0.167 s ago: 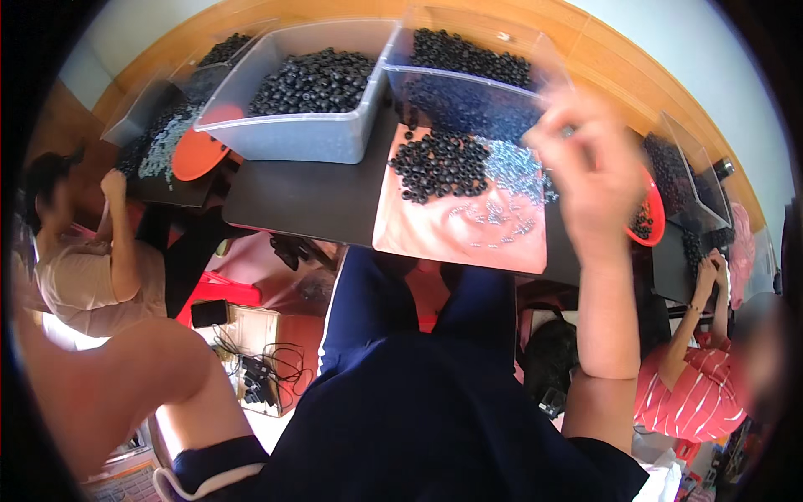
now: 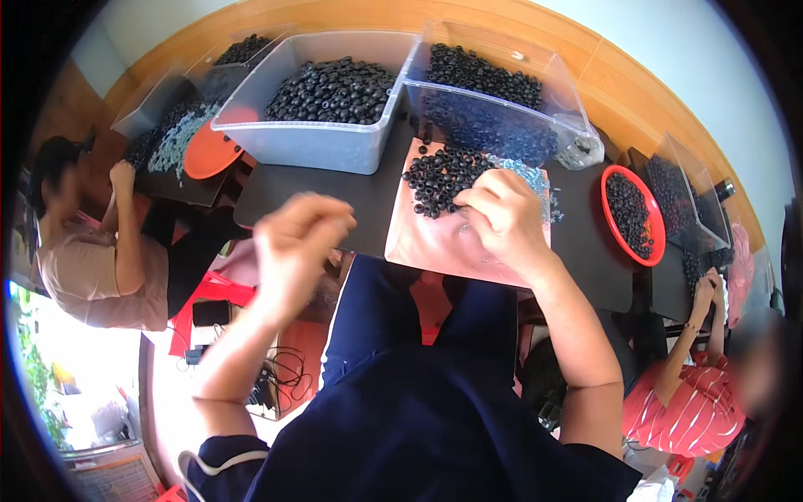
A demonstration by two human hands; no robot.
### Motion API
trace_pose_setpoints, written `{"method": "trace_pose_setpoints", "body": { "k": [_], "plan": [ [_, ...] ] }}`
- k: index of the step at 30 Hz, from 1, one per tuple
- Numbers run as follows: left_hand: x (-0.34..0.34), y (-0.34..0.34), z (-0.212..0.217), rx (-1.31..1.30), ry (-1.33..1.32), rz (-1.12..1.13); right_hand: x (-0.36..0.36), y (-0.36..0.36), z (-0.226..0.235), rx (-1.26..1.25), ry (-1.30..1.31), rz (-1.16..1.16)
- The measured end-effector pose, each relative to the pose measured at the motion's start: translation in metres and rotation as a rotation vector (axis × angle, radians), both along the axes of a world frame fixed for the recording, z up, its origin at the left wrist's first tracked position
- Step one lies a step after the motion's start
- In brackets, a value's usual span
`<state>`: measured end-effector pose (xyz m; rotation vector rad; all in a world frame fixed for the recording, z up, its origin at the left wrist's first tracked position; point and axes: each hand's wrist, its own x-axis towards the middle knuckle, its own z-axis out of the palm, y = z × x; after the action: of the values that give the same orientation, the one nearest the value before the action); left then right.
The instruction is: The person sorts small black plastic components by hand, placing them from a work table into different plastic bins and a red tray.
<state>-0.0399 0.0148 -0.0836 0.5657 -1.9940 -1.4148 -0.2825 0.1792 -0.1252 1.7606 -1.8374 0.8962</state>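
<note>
**Right hand (image 2: 502, 213) at the loose black beads (image 2: 435, 180), left hand (image 2: 297, 234) raised**

Beyond the hands, 2 clear tubs stood side by side: the left tub (image 2: 293, 151) and the right tub (image 2: 477, 96), both holding black beads in bulk. To the right of the right hand, a red dish (image 2: 658, 226) carried more black beads.

Under the right hand, a pink sheet (image 2: 418, 238) lay on the dark surface (image 2: 577, 272), bearing the loose black beads and, just beyond the knuckles, small silvery pieces (image 2: 523, 171). The sheet's near edge ran crosswise, slanting slightly toward the person at the right; the beads' holes faced various ways.

The right hand, palm down, reached forward and leftward, thumb and fingers pinched at the pile's edge. The left hand, blurred, hung apart from the sheet, fingers bunched, pointing rightward. Whether either of the hands gripped anything, I could not tell.
</note>
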Motion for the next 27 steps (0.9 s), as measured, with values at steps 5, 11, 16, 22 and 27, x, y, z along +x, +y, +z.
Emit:
{"method": "trace_pose_setpoints", "body": {
  "k": [5,11,16,22,27],
  "plan": [
    [-0.011,0.020,-0.080,-0.060,0.099,-0.113,0.005,-0.027,-0.017,0.239,-0.018,-0.051],
    [-0.023,0.021,-0.097,0.018,0.093,-0.117,-0.003,-0.040,-0.029,0.302,-0.034,-0.090],
    [-0.029,0.020,-0.090,-0.014,0.079,-0.080,-0.006,-0.044,-0.029,0.330,-0.077,-0.071],
    [-0.045,0.019,-0.086,0.098,0.070,-0.123,-0.012,-0.041,-0.028,0.337,-0.135,-0.059],
    [-0.053,0.019,-0.064,0.491,0.060,-0.173,0.017,-0.021,0.003,0.181,-0.607,0.115]
  ]
}}
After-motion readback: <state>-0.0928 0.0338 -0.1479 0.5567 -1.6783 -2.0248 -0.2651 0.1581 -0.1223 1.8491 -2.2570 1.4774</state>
